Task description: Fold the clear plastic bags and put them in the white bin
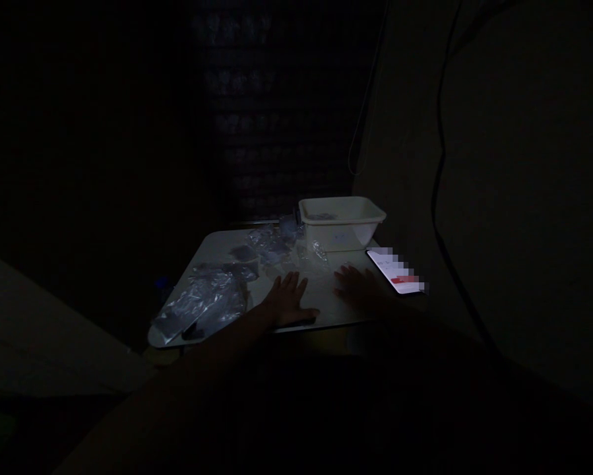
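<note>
My left hand (287, 300) lies on the white table (326, 300) with its fingers spread and the thumb pointing right. To its right, my right hand (356, 287) also rests on the tabletop, fingers apart. Neither hand holds anything that I can see. Crumpled clear plastic bags (208, 300) lie left of my left hand, and more clear plastic (269, 243) is heaped behind it. A lit phone (394, 270) lies just right of my right hand. Beyond both hands stands a white plastic tub (343, 234), with something indistinct inside.
The room is very dark. A dark cable (439, 152) hangs along the wall at right, and a thin cord loop (356, 168) hangs behind the tub. A small blue object (162, 284) shows at the table's left edge. A pale panel (53, 323) slants at lower left.
</note>
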Available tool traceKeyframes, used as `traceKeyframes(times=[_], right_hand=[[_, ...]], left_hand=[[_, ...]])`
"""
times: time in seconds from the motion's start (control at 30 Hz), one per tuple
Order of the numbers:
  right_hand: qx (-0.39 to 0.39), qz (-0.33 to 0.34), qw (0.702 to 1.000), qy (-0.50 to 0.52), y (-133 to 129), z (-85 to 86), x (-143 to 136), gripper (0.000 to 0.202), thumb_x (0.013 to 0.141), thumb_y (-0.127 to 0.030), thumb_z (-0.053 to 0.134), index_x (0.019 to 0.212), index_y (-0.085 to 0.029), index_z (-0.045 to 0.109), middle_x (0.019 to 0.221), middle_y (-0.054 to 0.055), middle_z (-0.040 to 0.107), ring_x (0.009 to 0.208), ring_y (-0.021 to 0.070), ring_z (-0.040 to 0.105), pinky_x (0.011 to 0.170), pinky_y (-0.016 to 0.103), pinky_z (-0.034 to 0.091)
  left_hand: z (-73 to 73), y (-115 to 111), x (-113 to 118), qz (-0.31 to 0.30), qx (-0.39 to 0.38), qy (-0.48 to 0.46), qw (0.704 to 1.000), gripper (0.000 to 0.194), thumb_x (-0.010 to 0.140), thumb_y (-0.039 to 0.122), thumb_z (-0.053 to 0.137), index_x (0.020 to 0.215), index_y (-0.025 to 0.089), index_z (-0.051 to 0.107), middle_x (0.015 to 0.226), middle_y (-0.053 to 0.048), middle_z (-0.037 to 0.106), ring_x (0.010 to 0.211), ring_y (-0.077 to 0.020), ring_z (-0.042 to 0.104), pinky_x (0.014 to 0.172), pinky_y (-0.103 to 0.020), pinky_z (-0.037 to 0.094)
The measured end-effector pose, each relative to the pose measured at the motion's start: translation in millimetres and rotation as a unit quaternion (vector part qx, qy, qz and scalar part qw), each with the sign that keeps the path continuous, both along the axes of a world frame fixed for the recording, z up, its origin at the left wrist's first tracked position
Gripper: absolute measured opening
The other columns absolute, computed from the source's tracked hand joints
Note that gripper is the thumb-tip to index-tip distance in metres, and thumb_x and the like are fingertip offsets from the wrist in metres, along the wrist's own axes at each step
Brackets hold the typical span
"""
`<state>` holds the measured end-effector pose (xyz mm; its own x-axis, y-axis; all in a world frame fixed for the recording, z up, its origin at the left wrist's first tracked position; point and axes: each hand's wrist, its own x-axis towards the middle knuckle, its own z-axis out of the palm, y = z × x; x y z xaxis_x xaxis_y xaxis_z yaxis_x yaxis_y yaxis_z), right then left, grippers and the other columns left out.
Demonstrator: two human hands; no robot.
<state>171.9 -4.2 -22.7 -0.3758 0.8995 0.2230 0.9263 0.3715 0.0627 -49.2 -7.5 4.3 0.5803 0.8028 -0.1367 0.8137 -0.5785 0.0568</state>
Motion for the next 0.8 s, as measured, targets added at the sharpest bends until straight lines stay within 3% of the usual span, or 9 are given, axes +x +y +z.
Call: traceKeyframes(times=[0.17, 0.27, 0.37, 0.5, 0.6, 0.67, 0.8], right_hand=[[-0.047, -0.112, 0.992, 0.02, 12, 32.8, 6, 0.035, 0.076, -0.027, 0.033, 0.105, -0.016, 0.049, 0.113, 0.01, 0.048, 0.103, 0.0224, 0.042, 0.08, 0.038, 0.034], [-0.058, -0.164, 0.984, 0.026, 18, 40.6, 12, 0.032, 0.075, -0.022, 0.031, 0.1, -0.019, 0.051, 0.107, 0.007, 0.052, 0.096, 0.021, 0.046, 0.075, 0.036, 0.037], [-0.075, -0.179, 0.98, 0.034, 23, 37.5, 17, 0.031, 0.074, -0.019, 0.031, 0.095, -0.02, 0.053, 0.101, 0.007, 0.056, 0.09, 0.02, 0.05, 0.071, 0.033, 0.038], [-0.071, -0.186, 0.979, 0.033, 31, 28.5, 19, 0.027, 0.072, -0.023, 0.034, 0.085, -0.014, 0.056, 0.088, 0.013, 0.058, 0.083, 0.0253, 0.053, 0.065, 0.037, 0.039], [-0.059, -0.183, 0.967, 0.168, 35, 22.7, 18, 0.023, 0.069, -0.025, 0.04, 0.078, -0.015, 0.058, 0.081, 0.016, 0.058, 0.084, 0.0296, 0.052, 0.066, 0.041, 0.038], [-0.052, -0.164, 0.946, 0.274, 36, 20.0, 17, 0.019, 0.068, -0.023, 0.043, 0.075, -0.018, 0.059, 0.08, 0.016, 0.058, 0.086, 0.03, 0.051, 0.068, 0.041, 0.037], [-0.06, -0.115, 0.92, 0.371, 39, 20.9, 18, 0.017, 0.067, -0.021, 0.045, 0.076, -0.02, 0.059, 0.074, 0.012, 0.059, 0.085, 0.0263, 0.052, 0.069, 0.037, 0.039]], left_hand=[[5.4, 0, -5, -0.039, -0.012, -0.001, 0.999, 0.08, 0.065, 0.066, 0.026, 0.127, 0.017, 0.014, 0.133, -0.016, 0.005, 0.121, -0.0279, 0.003, 0.092, -0.046, 0.007], [12.1, 1, -7, -0.074, -0.006, -0.004, 0.997, 0.077, 0.066, 0.064, 0.028, 0.127, 0.019, 0.017, 0.133, -0.014, 0.008, 0.121, -0.027, 0.004, 0.092, -0.046, 0.006], [15.9, -3, -2, -0.091, 0.031, -0.034, 0.995, 0.07, 0.069, 0.06, 0.028, 0.126, 0.02, 0.019, 0.133, -0.012, 0.014, 0.121, -0.0265, 0.008, 0.093, -0.047, 0.007], [12.4, -24, 22, -0.14, 0.065, -0.09, 0.984, 0.066, 0.07, 0.052, 0.037, 0.123, 0.014, 0.024, 0.129, -0.015, 0.025, 0.117, -0.0248, 0.021, 0.093, -0.04, 0.017], [8.1, -41, 46, -0.196, 0.074, -0.099, 0.973, 0.064, 0.065, 0.041, 0.05, 0.118, 0.011, 0.031, 0.123, -0.016, 0.034, 0.112, -0.0244, 0.03, 0.089, -0.036, 0.027], [6.0, -46, 59, -0.187, 0.077, -0.087, 0.975, 0.048, 0.069, 0.029, 0.046, 0.112, 0.011, 0.037, 0.116, -0.015, 0.041, 0.104, -0.0226, 0.039, 0.084, -0.034, 0.034], [1.9, -44, 72, -0.172, 0.077, -0.076, 0.979, 0.026, 0.073, 0.016, 0.036, 0.096, 0.012, 0.047, 0.097, -0.012, 0.051, 0.089, -0.0198, 0.047, 0.074, -0.031, 0.04]])
